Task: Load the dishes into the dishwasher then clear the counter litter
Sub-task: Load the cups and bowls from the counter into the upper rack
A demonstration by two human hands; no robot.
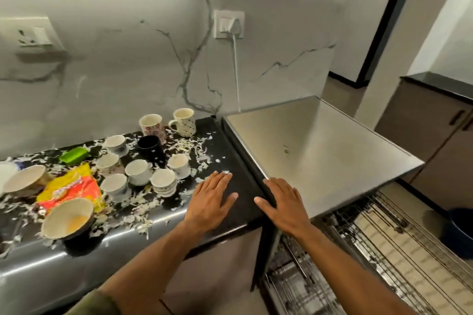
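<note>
Steel dishwasher (320, 151) rack (384, 250) pulled out, hands (212, 197) flat

A dozen dishes stand on the black counter (230, 161) among white paper scraps (189, 144) — small white cups (138, 172), one black cup (151, 147), two patterned mugs (183, 121) by the wall, and two cream bowls (67, 217) tilted on their sides at the left. A yellow-and-red wrapper (73, 186) lies between the bowls. The steel dishwasher (320, 151) stands just beside the counter — its wire rack (384, 250) pulled out.
</note>
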